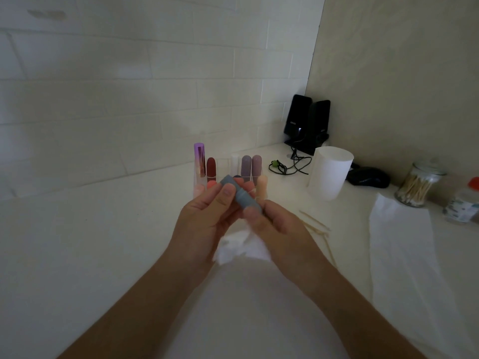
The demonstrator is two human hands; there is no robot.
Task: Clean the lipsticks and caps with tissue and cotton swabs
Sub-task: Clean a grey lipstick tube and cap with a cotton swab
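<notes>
Both hands are up over the tabletop (103,229), sharing one grey-blue lipstick (239,194), which is tilted. Left hand (204,224) pinches the upper cap end, thumb on top. Right hand (280,224) grips the lower base end. The cap looks seated or nearly so, with a seam visible mid-tube. A crumpled tissue (241,247) sits directly under the hands; can't tell if it's held or lying there. The clear rack (223,167) with the other lipsticks is just behind. Loose swabs (315,221), a flat tissue sheet (404,242) and the swab jar (418,186) are to the right.
</notes>
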